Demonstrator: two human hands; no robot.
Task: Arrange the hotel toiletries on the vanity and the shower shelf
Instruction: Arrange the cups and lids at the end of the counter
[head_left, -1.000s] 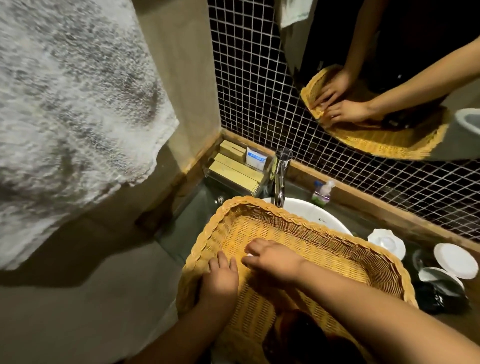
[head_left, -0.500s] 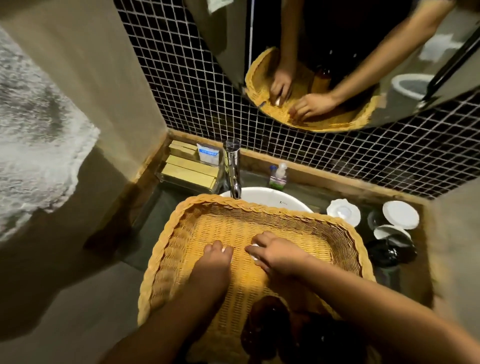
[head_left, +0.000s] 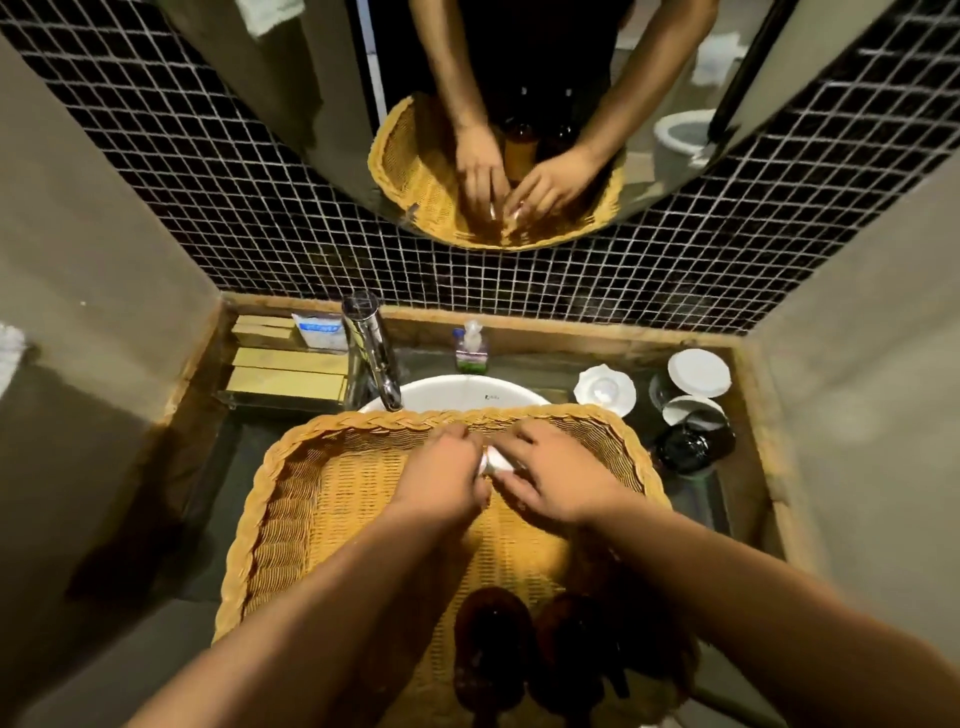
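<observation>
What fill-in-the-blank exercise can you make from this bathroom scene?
1. The left hand and right hand hold a small item whose colour is ____.
2. The basket sits over the round ____, in front of the tap.
3. The soap bottle stands on the ledge to the tap's ____.

Missing words: white; sink; right.

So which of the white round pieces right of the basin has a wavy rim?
The leftmost dish; the back lid and front lid farther right have smooth edges.
</observation>
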